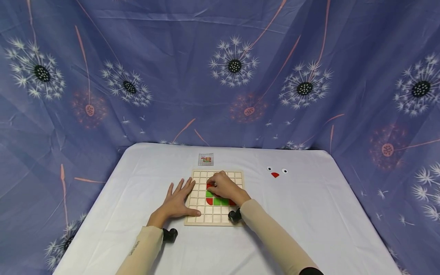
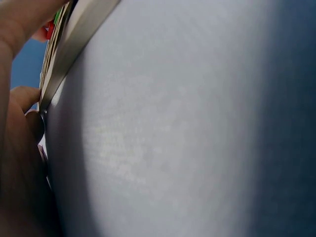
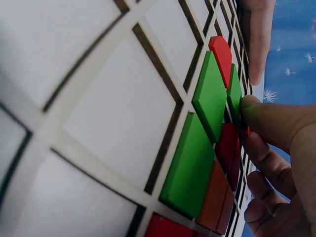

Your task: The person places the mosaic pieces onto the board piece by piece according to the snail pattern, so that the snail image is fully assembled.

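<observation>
A wooden grid board [image 1: 207, 218] lies on the white table, with coloured tiles set in its squares. My left hand [image 1: 177, 202] rests with fingers spread along the board's left edge, the thumb over its lower left squares. Over the board's middle, my right hand [image 1: 225, 188] pinches a small red tile [image 3: 246, 132] between thumb and fingers, mostly hidden by them. Near it sit a green tile [image 1: 209, 194], a rounded red tile [image 1: 209, 201] and a row of green tiles [image 3: 187, 168]. Dark red and orange tiles [image 3: 211, 197] show in the right wrist view, partly covered in the head view.
A small picture card [image 1: 206, 159] lies behind the board. To the right are two round eye pieces, one the left eye piece [image 1: 269, 169], the other the right eye piece [image 1: 284, 171], and a red fan-shaped tile [image 1: 275, 175]. A patterned blue curtain [image 1: 192, 95] hangs behind the table.
</observation>
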{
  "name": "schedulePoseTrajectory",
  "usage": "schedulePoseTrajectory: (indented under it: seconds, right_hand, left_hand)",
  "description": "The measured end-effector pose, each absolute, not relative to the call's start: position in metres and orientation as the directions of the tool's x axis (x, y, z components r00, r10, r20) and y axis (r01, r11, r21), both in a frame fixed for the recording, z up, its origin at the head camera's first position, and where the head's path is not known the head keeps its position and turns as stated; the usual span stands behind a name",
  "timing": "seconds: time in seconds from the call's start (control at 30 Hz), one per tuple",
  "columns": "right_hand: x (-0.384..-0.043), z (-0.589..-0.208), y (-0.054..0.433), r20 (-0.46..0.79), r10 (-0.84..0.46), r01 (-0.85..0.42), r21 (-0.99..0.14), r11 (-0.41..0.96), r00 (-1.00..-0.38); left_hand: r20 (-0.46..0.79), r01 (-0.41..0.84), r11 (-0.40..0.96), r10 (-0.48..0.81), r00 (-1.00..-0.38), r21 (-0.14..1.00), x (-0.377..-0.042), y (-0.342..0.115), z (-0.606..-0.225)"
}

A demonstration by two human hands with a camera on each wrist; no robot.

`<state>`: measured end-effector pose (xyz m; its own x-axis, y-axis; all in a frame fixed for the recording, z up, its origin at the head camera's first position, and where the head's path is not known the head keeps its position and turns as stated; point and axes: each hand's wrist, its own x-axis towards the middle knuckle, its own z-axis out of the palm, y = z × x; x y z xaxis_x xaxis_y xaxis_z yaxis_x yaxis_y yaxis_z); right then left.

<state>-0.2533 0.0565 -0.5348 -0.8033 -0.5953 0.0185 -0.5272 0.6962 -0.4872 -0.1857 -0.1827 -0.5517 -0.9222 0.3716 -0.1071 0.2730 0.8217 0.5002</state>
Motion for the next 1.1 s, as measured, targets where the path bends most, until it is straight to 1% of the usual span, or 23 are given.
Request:
schedulePoseTrajectory:
  seconds: [0.23, 0.53, 0.87, 1.03, 1.1]
  right_hand:
    - [-0.252, -0.533, 0.057, -0.005, -0.578, -0.495, -0.511, 0.703, -0.816]
    - [-0.252, -0.534, 0.058, 0.019, -0.596, -0.521, -0.507, 0.687, -0.803]
    - [-0.252, -0.535, 0.059, 0.005, -0.593, -0.513, -0.506, 0.693, -0.805]
    - [-0.251, -0.533, 0.069, 0.031, -0.587, -0.519, -0.507, 0.688, -0.809]
    - [-0.252, -0.53, 0.078, 0.038, -0.571, -0.507, -0.514, 0.692, -0.82]
  left_hand:
    - [-0.114, 0.27, 0.825, 0.37, -0.922, 0.496, -0.186, -0.182, -0.551]
    - [-0.104, 0.274, 0.822, 0.371, -0.923, 0.5, -0.186, -0.182, -0.552]
    - [-0.102, 0.267, 0.817, 0.366, -0.925, 0.511, -0.185, -0.182, -0.552]
    - [-0.103, 0.261, 0.817, 0.361, -0.927, 0.515, -0.184, -0.181, -0.55]
    - [-0.108, 0.256, 0.819, 0.357, -0.928, 0.513, -0.183, -0.182, -0.549]
